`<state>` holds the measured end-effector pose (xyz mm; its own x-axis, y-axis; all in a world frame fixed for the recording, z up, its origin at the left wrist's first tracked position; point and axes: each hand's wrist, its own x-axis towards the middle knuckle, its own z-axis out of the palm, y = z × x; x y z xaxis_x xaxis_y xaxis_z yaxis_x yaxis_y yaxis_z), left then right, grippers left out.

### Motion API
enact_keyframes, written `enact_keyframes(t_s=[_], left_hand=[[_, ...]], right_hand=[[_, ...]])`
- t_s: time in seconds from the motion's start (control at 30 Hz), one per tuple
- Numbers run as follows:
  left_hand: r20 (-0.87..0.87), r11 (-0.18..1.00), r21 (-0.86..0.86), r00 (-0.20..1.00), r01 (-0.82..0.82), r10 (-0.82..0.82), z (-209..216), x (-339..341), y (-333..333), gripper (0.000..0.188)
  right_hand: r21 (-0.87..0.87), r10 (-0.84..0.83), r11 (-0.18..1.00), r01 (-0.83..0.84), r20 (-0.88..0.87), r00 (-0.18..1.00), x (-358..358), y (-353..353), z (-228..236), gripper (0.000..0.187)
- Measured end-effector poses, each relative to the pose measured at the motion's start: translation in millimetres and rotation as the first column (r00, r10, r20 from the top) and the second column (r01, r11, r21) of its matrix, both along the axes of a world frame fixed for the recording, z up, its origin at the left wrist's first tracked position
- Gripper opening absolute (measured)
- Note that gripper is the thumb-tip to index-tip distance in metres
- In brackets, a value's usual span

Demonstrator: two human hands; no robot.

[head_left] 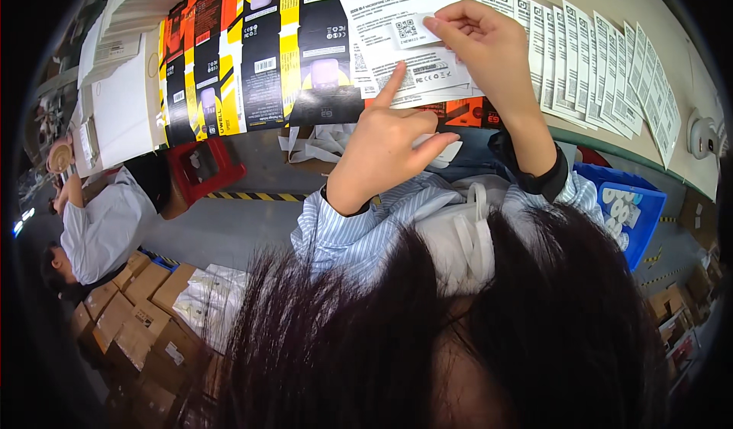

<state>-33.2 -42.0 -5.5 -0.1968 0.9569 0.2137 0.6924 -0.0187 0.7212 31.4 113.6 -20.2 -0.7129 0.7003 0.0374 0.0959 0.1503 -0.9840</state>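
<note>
A small white label [408, 30] bearing a square code was seen between twelve and one o'clock, just over the upper part of a printed white sheet [424, 58]; whether it was pressed flat or slightly raised could not be told. Its right edge was clamped between the thumb and index finger of the right hand [492, 51], which was placed at one o'clock. The left hand [385, 142] was found near twelve o'clock, with its index finger stretched toward the lower half of the same sheet and the fingertip placed upon it; nothing was seen gripped by this hand, its thumb being held apart toward three o'clock. Under the sheet, other white papers were partly shown. At two o'clock, a row of overlapping label sheets [592, 70] was spread on the pale table [641, 1]. At eleven o'clock, printed packages [259, 70] in black, yellow and orange were laid side by side. A red stool [206, 171] was seen between nine and ten o'clock, near a seated co-worker [111, 223] at nine. At three o'clock, white round pieces were contained in a blue crate [647, 226], and cardboard boxes [134, 333] were stacked at eight.
</note>
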Motion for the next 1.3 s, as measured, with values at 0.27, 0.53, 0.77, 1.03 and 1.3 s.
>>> enact_keyframes(t_s=[0.27, 0.53, 0.77, 1.03, 1.3], left_hand=[[0.059, 0.994, -0.102, 0.998, -0.026, 0.033, -2, -1, 0, 0.027], [0.040, 0.994, -0.106, 0.998, -0.035, 0.039, -3, 0, 1, 0.028], [0.041, 0.994, -0.102, 0.998, -0.041, 0.046, 1, 1, 1, 0.028], [0.034, 0.994, -0.099, 0.998, -0.051, 0.055, -1, 0, 2, 0.027], [0.024, 0.994, -0.088, 0.997, -0.067, 0.069, 1, 0, 4, 0.028]], right_hand=[[0.115, 0.027, 0.992, -0.041, 0.119, 0.993, -6, 0, 0, 0.017], [0.144, 0.026, 0.988, -0.051, 0.172, 0.985, -4, -1, 1, 0.017], [0.240, -0.028, 0.971, 0.007, 0.083, 0.996, -5, -3, -5, 0.016], [0.645, -0.127, 0.761, -0.065, 0.246, 0.961, -9, -16, -1, 0.037], [0.682, -0.301, 0.716, 0.152, 0.105, 0.948, -14, -11, -4, 0.054]])
